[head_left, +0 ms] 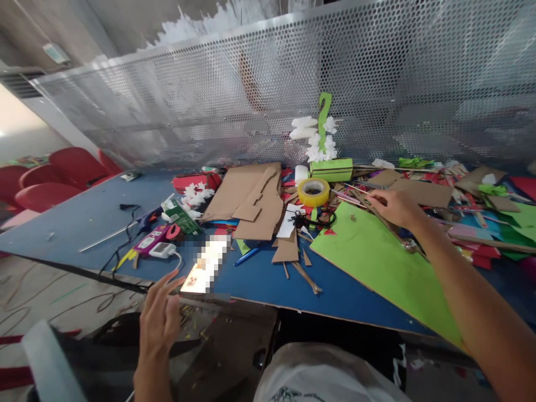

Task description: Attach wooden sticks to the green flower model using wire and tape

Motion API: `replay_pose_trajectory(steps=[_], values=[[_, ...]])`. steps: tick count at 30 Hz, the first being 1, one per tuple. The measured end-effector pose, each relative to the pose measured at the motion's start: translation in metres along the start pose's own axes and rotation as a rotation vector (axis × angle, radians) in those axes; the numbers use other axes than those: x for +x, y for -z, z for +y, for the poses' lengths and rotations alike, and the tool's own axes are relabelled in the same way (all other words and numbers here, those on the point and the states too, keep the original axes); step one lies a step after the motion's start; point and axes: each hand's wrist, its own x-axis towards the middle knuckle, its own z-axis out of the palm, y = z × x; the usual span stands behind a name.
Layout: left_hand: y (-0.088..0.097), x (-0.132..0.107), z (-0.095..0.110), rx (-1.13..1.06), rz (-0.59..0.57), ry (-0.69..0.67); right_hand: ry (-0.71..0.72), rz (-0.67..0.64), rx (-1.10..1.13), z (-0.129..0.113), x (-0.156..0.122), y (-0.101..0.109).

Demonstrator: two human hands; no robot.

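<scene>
My left hand is at the table's front edge, fingers stretched, the fingertips at the near left corner of a lit phone. Part of the phone's screen is blurred out. My right hand is over the far part of a bright green board, with thumb and forefinger pinched together. A thin pale stick runs up to those fingertips; whether it is gripped I cannot tell. To the left of that hand sit a roll of yellow tape and a bundle of black cord.
Brown cardboard pieces cover the table's middle. Behind the tape stands a green box with white paper flowers. At left are a glue gun, a purple power strip and a white charger. A perforated metal panel closes the back.
</scene>
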Motion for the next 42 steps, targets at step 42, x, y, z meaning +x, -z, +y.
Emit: replay_pose_trajectory(steps=[42], values=[[0.005, -0.001, 0.009, -0.073, -0.235, -0.057, 0.048, 0.018, -0.057, 0.002, 0.001, -0.001]])
